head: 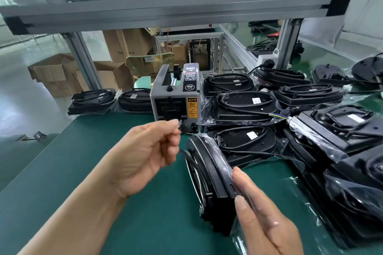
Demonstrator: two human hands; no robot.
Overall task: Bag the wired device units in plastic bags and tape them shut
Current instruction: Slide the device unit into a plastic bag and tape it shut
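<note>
- Green mat carries everything; finished bagged units pile from 1 to 4 o'clock, off the working patch.
- Tape dispenser stands at 12 o'clock, its outlet facing the person for easy reach.
- Wired unit, bagged, stands on edge at 5 o'clock, long axis running 11 to 5.
- Right hand, fingers nearly straight, presses the bag flap flat, probably ready for taping.
- Left hand, fingers curled, pinches what seems a tape strip at the outlet.
</note>
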